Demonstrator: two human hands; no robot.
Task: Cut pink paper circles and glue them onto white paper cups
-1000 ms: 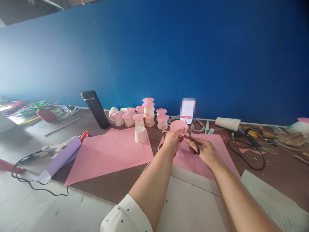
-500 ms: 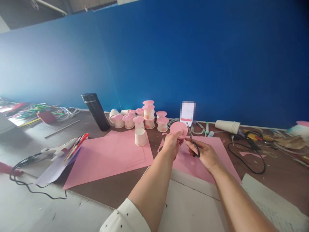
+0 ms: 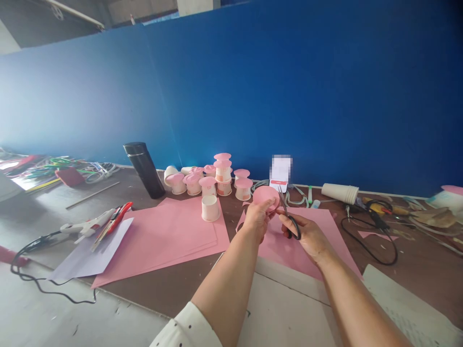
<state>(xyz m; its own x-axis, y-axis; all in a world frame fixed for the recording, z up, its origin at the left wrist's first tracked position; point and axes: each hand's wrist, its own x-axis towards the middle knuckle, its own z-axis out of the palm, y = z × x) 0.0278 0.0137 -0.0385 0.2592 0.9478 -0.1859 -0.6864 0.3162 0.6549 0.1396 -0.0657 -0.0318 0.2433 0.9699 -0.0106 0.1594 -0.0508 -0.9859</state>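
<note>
Pinched in my left hand (image 3: 258,219) is a round pink paper disc (image 3: 265,196), held up above the table. My right hand (image 3: 307,236) grips a pair of black-handled scissors (image 3: 293,226), whose blades point up at the disc's right edge; whether they touch the paper I cannot tell. Under both hands lies a pink paper sheet (image 3: 325,226). To the left, an upright white paper cup (image 3: 210,209) stands on another pink sheet (image 3: 159,241). Behind it, several paper cups (image 3: 209,188) carry pink paper discs on top, some of them stacked.
A black bottle (image 3: 144,168) leans slightly at the back left. Nearer are a glue gun (image 3: 88,225) with its cable and a red utility knife (image 3: 117,219). A phone (image 3: 280,172) is propped against the blue partition (image 3: 289,86). Nested cups (image 3: 340,193) lie at right near a black cable (image 3: 361,258).
The whole view has shifted slightly. My hands still hold the disc and the scissors in nearly the same place, the disc tilted a little differently.
</note>
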